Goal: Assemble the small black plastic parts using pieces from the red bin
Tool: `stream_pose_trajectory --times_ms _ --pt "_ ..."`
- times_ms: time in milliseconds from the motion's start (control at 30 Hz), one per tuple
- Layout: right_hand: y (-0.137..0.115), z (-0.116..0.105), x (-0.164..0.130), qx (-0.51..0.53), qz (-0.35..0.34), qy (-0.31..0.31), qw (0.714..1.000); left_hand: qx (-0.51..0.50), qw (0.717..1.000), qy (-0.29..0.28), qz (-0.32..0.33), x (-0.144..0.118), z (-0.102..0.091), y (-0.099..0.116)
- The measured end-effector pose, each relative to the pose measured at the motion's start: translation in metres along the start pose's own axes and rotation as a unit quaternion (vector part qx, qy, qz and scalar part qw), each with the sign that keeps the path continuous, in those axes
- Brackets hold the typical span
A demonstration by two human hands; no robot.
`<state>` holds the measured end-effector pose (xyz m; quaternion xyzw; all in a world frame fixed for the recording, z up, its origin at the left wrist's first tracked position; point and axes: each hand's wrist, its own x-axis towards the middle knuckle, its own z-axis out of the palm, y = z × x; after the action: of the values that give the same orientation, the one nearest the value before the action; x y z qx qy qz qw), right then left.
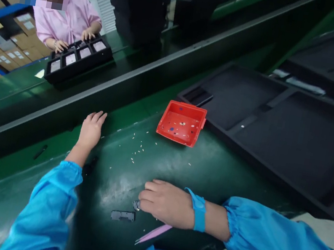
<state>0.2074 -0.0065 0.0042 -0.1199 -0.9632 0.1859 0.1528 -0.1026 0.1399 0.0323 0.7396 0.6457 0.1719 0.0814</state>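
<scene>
My left hand (91, 128) lies flat on the dark green bench (178, 169), fingers loosely together, beside the black conveyor rail (61, 103); it holds nothing. My right hand (165, 203), with a blue wrist strap (199, 210), rests palm down nearer to me, its fingertips pinching a small dark metallic part (136, 204). Just below that part lies a flat black rectangular piece (122, 215). Pink tweezers (153, 234) lie under my right wrist. A red plastic tray (181, 123) with a few tiny bits in it sits beyond both hands.
Tiny pale specks (137, 152) are scattered on the bench. A large black moulded tray (282, 127) fills the right side. Across the conveyor, a person in a pink coat (66, 18) handles a black compartment tray (79, 57). Cardboard boxes stand far left.
</scene>
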Motion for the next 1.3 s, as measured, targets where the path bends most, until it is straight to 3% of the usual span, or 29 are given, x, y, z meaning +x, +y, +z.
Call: stream_pose_trajectory --times_ms 133,200,267,333,433,467,533,600,667,800,933,1067,1200,1300 --pt "0.002 -0.019 0.011 0.021 0.038 -0.046 0.998 -0.055 0.996 -0.022 -0.065 0.043 -0.011 -0.015" --pt "0.008 -0.028 0.021 0.029 0.044 -0.029 0.998 -0.078 0.992 -0.007 -0.101 0.052 -0.019 -0.018" --pt "0.019 -0.034 0.033 0.047 0.048 0.031 0.997 -0.109 0.984 0.019 -0.136 0.050 -0.024 -0.014" --pt "0.032 -0.034 0.042 0.097 0.087 0.134 0.982 -0.154 0.974 0.044 -0.160 0.033 -0.021 0.002" --pt "0.051 -0.025 0.048 0.191 0.191 0.296 0.916 -0.256 0.951 0.036 -0.171 -0.017 0.002 0.045" --pt "0.056 -0.021 0.048 0.214 0.213 0.333 0.893 -0.311 0.935 0.017 -0.173 -0.038 0.012 0.062" --pt "0.062 -0.014 0.047 0.237 0.224 0.374 0.868 -0.515 0.826 -0.028 -0.226 -0.076 0.032 0.093" --pt "0.063 -0.010 0.046 0.227 0.216 0.384 0.868 -0.607 0.751 -0.053 -0.253 -0.101 0.047 0.116" --pt "0.062 -0.008 0.044 0.205 0.205 0.388 0.875 -0.636 0.727 -0.065 -0.251 -0.112 0.054 0.126" --pt "0.060 -0.010 0.043 0.184 0.174 0.398 0.882 -0.627 0.746 -0.070 -0.212 -0.111 0.058 0.121" --pt "0.060 -0.016 0.043 0.177 0.153 0.388 0.891 -0.564 0.807 -0.068 -0.164 -0.110 0.053 0.117" --pt "0.061 -0.020 0.040 0.153 0.139 0.317 0.926 -0.468 0.873 -0.060 -0.119 -0.113 0.049 0.119" --pt "0.065 -0.020 0.039 0.173 0.147 0.280 0.933 -0.472 0.870 -0.073 -0.126 -0.113 0.052 0.116" --pt "0.066 -0.017 0.040 0.269 0.161 0.278 0.908 -0.502 0.854 -0.058 -0.127 -0.111 0.056 0.112"
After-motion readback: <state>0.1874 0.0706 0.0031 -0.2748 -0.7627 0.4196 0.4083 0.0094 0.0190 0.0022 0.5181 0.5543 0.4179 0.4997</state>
